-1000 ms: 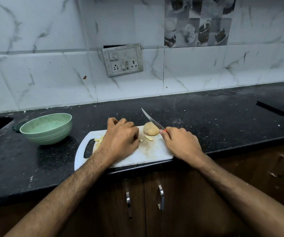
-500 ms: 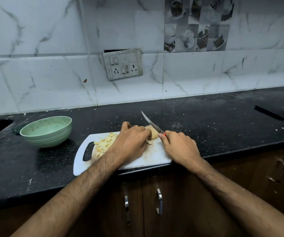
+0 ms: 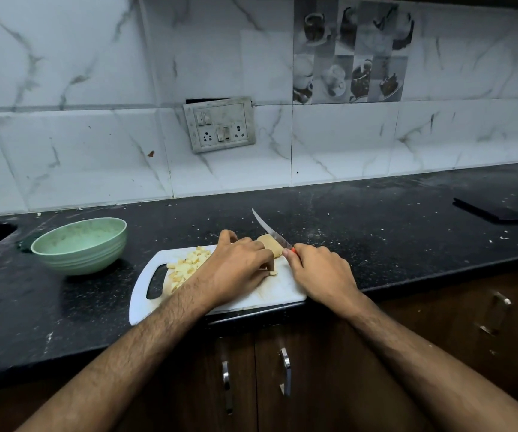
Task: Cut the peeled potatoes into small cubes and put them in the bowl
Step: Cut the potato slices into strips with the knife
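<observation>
figure: dicing station, seen from the person's head. a white cutting board (image 3: 285,291) lay at the front edge of the dark desk (image 3: 376,232), its handle slot toward the left. the left hand (image 3: 239,269) lay over the middle of the board, fingers (image 3: 259,251) curled down against the near side of the remaining peeled potato piece (image 3: 270,243) and steadying it. the right hand (image 3: 320,272) was wrapped round the red handle of a knife (image 3: 270,229), whose narrow blade rose up and away across the top of the potato. a heap of cut cubes (image 3: 189,266) sat on the left part of the board, just beside the left wrist; one loose cube (image 3: 272,272) lay near the left fingertips. the green bowl (image 3: 80,244) stood on the desk well apart to the left of the board; whether it held anything could not be told.

handling, as judged: the potato piece looked firm and light, its peeled surface probably wet and slippery, so it would roll unless set on a flat cut face and pinned from above with fingertips tucked back from the blade. the cubes looked small and loose, better gathered in a cupped hand or pushed off the board than picked singly.
</observation>
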A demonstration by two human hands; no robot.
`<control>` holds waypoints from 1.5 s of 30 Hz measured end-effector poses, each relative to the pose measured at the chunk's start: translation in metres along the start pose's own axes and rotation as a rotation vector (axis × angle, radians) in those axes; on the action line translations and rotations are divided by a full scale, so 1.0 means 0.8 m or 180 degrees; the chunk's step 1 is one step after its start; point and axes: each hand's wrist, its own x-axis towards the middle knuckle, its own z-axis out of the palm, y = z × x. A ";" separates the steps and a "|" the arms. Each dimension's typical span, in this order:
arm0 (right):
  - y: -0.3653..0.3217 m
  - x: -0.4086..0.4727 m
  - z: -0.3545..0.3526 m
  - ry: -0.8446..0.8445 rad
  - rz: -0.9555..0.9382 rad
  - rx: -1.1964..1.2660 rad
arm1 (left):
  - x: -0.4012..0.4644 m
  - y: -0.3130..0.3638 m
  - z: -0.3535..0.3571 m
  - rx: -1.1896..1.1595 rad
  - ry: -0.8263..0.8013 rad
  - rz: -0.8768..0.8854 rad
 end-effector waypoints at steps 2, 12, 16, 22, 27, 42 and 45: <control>0.000 0.000 -0.001 -0.0011 0.0000 -0.0001 | -0.005 0.001 -0.001 -0.0140 0.0075 -0.0044; -0.006 0.000 -0.024 -0.0578 -0.0010 -0.0033 | -0.018 0.002 -0.012 -0.0559 0.0054 -0.0415; -0.002 -0.010 -0.039 -0.0842 -0.0039 -0.0073 | -0.027 -0.004 -0.008 -0.0718 0.0025 -0.0464; 0.002 -0.029 -0.065 -0.0900 -0.0101 -0.0329 | -0.031 -0.001 0.000 -0.0936 0.0306 -0.0770; 0.001 -0.044 -0.075 -0.0966 -0.0145 -0.0519 | -0.034 0.000 -0.004 -0.0430 0.0254 -0.1118; -0.010 -0.070 -0.079 -0.1083 -0.0257 -0.0762 | -0.032 -0.004 0.001 -0.1194 0.0480 -0.1187; -0.015 -0.074 -0.074 -0.1015 -0.0290 -0.0858 | -0.032 -0.002 0.001 -0.1185 0.0542 -0.1056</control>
